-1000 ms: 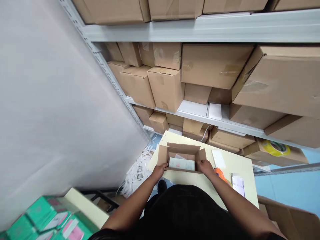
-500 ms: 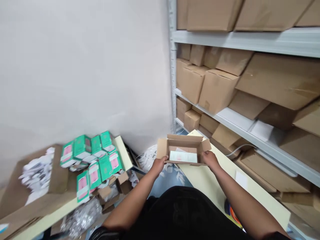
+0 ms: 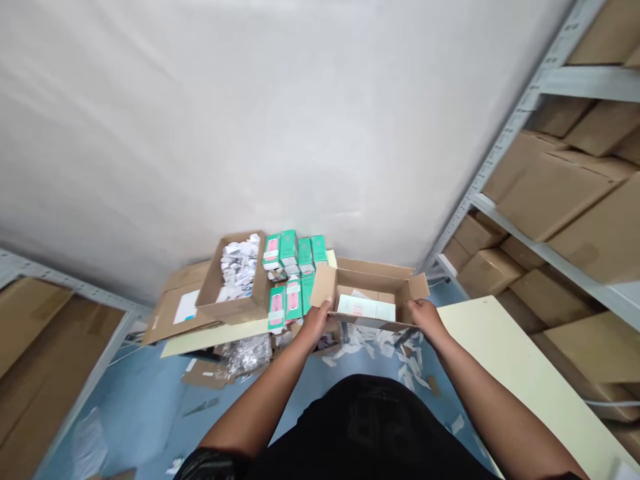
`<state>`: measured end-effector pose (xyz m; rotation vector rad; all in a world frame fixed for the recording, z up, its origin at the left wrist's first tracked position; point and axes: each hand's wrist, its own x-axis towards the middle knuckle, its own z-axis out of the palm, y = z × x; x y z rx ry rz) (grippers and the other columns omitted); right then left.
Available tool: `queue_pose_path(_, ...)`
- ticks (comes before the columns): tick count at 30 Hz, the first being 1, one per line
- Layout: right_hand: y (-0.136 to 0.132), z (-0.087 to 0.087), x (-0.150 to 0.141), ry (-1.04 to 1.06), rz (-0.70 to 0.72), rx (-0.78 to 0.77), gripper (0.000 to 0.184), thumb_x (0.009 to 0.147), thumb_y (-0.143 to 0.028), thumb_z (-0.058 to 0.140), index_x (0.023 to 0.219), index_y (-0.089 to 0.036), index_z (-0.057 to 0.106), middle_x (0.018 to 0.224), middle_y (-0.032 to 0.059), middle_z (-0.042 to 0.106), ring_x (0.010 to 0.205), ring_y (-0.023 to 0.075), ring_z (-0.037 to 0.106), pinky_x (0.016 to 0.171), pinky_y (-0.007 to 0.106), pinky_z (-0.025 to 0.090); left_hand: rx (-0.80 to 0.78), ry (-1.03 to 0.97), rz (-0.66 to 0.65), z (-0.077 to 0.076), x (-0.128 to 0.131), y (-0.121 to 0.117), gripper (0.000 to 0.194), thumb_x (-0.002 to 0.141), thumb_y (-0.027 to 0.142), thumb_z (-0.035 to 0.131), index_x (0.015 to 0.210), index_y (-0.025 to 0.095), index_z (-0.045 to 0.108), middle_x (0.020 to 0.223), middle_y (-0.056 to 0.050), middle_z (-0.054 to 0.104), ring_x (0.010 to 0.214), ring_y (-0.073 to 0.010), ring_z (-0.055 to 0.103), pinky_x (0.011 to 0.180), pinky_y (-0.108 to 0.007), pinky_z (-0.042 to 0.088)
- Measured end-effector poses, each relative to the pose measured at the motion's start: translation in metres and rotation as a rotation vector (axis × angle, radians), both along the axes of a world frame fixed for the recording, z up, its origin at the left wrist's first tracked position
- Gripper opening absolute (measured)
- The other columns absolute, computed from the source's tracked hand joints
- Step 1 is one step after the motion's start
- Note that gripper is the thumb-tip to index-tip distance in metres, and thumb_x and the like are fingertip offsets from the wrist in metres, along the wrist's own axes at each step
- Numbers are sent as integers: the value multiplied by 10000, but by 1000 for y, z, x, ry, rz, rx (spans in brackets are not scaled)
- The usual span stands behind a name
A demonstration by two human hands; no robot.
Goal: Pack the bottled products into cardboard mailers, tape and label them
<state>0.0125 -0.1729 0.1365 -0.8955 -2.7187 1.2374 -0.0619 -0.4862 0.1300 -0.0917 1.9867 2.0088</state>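
Between my two hands is an open cardboard box (image 3: 373,268), its flaps folded outward. Inside it lies a pale mint-and-white packet (image 3: 367,308) with a small pink mark. My left hand (image 3: 316,321) grips the near left corner of the box, thumb over the edge. At the near right corner my right hand (image 3: 424,315) is closed on the side wall. The box is held up above the floor, in front of my body. To its left, several green boxes with pink panels (image 3: 294,293) stand on a table by the wall, partly hidden by the held box.
A carton of crumpled white paper (image 3: 257,301) sits left of the green boxes. Clear plastic wrap (image 3: 247,357) lies below. Paper scraps (image 3: 410,370) litter the blue floor (image 3: 145,393). A cream tabletop (image 3: 520,373) and a shelf with cartons (image 3: 520,113) are at right; another shelf stands at left.
My view has turned left, toward the wall and the table with the green boxes. The held box has come along, away from the cream tabletop at right. Both hands keep their grip.
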Motion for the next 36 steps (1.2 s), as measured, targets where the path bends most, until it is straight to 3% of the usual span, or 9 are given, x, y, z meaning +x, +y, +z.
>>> queue_pose_path(6,-74,-6,-66,36,85,-9,333,771,-471,485,559,-223,549,537,24,538,596,190,480,562,295,284,-56,78,-21,-9,-23,-112,805,741,920,535,964,164,697,1084,-147,743,1009,-308,709,941,-441,551)
queue_pose_path(9,-98,-10,-92,21,132,-6,341,761,-491,477,585,-214,569,541,17,530,599,189,480,563,292,295,-12,125,-133,-4,-26,-152,733,805,840,569,1105,184,701,1174,-114,733,1079,-296,689,992,-419,527)
queue_pose_path(11,-109,-13,-107,4,176,3,357,767,-493,466,611,-202,601,559,24,549,613,192,493,570,293,306,-59,137,-140,1,-29,-170,647,831,757,616,1129,190,714,1180,-98,736,1107,-292,677,995,-383,521)
queue_pose_path(18,-117,-34,-157,-70,346,-5,407,785,-499,445,655,-178,657,603,57,621,639,212,559,568,290,343,-453,173,240,12,-63,-203,368,847,497,620,1011,198,757,1011,-54,773,1004,-257,688,889,-311,537)
queue_pose_path(25,-107,-50,-211,-108,547,33,417,798,-510,454,622,-182,642,650,91,670,669,225,602,568,288,359,-834,218,314,10,-120,-218,265,900,384,571,978,205,751,941,-42,768,907,-220,679,817,-281,500)
queue_pose_path(27,-106,-53,-221,-123,582,36,416,806,-505,448,627,-183,642,656,94,678,676,227,611,568,287,362,-984,146,306,3,-141,-225,245,907,352,570,997,200,739,995,-65,770,951,-231,680,836,-290,489)
queue_pose_path(30,-110,-57,-232,-136,615,43,417,808,-493,447,645,-175,663,681,104,694,696,234,623,582,290,368,-1117,-55,178,-10,-169,-240,304,874,360,628,1107,184,712,1156,-131,756,1083,-284,679,888,-318,482)
queue_pose_path(33,-117,-59,-236,-156,621,59,405,802,-488,454,622,-183,650,663,99,680,688,235,617,585,294,363,-1120,-172,51,-24,-195,-257,501,673,338,817,1134,173,709,1190,-185,748,1119,-349,687,905,-340,494)
queue_pose_path(36,-124,-57,-236,-183,596,78,396,803,-483,452,584,-199,619,625,86,649,657,225,596,570,298,340,-1084,-192,-34,-40,-217,-268,643,486,289,907,1091,180,717,1130,-195,764,1059,-362,713,904,-358,516)
